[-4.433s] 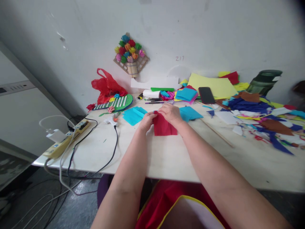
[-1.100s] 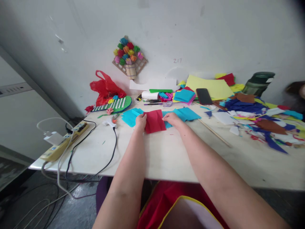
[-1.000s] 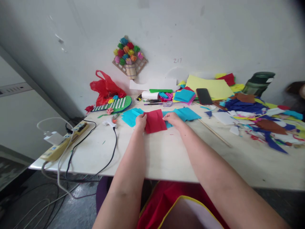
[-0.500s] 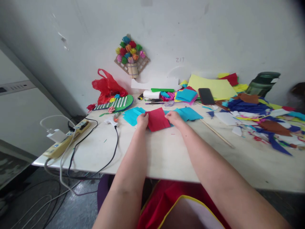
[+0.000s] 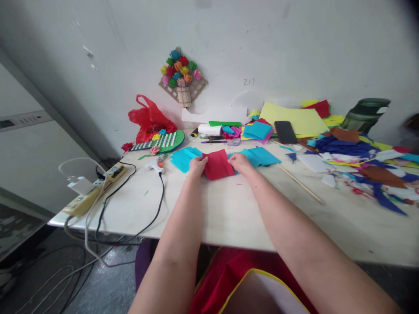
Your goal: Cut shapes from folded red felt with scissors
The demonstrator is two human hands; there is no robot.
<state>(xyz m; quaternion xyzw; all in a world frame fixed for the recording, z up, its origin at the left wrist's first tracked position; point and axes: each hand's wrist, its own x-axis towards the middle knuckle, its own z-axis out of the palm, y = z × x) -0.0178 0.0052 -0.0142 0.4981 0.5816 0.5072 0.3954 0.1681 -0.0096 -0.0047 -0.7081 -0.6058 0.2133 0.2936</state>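
Observation:
A red sheet of crepe paper [image 5: 218,165] lies on the pale table [image 5: 229,209] between my two hands. My left hand [image 5: 197,166] pinches its left edge, fingers closed on the paper. My right hand [image 5: 240,162] pinches the right edge in the same way. The sheet is slightly raised and creased in the middle. Turquoise paper sheets [image 5: 183,158] lie just behind and to both sides of the red one.
A white glue gun [image 5: 154,165] with a black cord lies left of my hands, beside a yellow power strip [image 5: 93,189]. A black phone [image 5: 284,131], yellow sheets, a wooden stick [image 5: 301,185] and many paper scraps fill the right. A paper-flower basket [image 5: 182,77] hangs on the wall.
Earlier both hands pressed on the top of the red paper; they then moved apart to its left and right edges. In the last half second the sheet has narrowed slightly between the hands.

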